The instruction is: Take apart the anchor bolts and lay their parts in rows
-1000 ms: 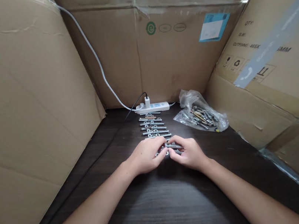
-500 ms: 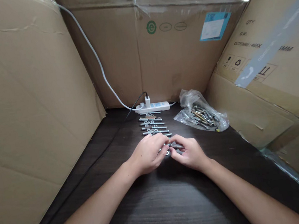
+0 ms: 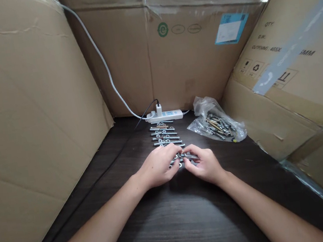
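A metal bolt (image 3: 190, 156) lies lengthwise in the pinch of my right hand (image 3: 205, 165), its end pointing left. My left hand (image 3: 159, 166) is beside that end, thumb and forefinger parted, with a gap between them. Whether a left fingertip still touches the bolt's end is hard to see. Under and between my hands are loose washers (image 3: 180, 165) and other small metal parts, partly hidden by the left fingers. Beyond my hands, several bolts (image 3: 169, 143) lie in rows with rings and nuts among them.
A clear plastic bag (image 3: 216, 123) of metal bolts lies at the right back. Behind the rows is a white power strip (image 3: 167, 116) with a plug and a black cable (image 3: 108, 170) running left across the dark table (image 3: 177, 227). Cardboard walls (image 3: 196, 67) enclose three sides.
My left thumb has moved down and away from the forefinger, so washers now show between them. The right hand keeps its hold on the bolt in nearly the same place.
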A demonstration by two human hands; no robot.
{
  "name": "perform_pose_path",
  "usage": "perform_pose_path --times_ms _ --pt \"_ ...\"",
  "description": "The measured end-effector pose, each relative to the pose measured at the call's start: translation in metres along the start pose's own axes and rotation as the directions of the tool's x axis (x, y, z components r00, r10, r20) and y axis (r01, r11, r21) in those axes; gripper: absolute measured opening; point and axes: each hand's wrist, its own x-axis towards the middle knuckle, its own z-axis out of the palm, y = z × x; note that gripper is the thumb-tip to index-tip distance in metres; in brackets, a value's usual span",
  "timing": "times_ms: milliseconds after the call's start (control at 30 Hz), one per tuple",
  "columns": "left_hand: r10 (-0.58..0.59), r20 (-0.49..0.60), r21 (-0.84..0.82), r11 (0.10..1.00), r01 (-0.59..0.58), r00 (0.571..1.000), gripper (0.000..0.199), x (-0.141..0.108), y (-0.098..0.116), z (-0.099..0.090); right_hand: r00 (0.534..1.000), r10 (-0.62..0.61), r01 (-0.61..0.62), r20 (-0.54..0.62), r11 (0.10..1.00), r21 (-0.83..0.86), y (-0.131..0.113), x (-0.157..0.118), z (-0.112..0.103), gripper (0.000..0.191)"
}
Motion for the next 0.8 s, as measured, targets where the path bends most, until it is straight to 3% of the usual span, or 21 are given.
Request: perform_pose_path --times_ms 567,800 --pt "-0.077 0.059 -0.016 0.997 0.078 0.995 0.010 0.001 -0.005 0.007 0.996 -0.078 0.081 0.034 0.992 -0.100 -0.006 0.003 -0.003 0.013" --pt "-0.079 0.027 -0.065 0.995 0.080 0.997 0.026 0.000 -0.009 0.014 0.994 -0.105 0.107 0.023 0.986 -0.125 -0.008 0.002 -0.003 0.014"
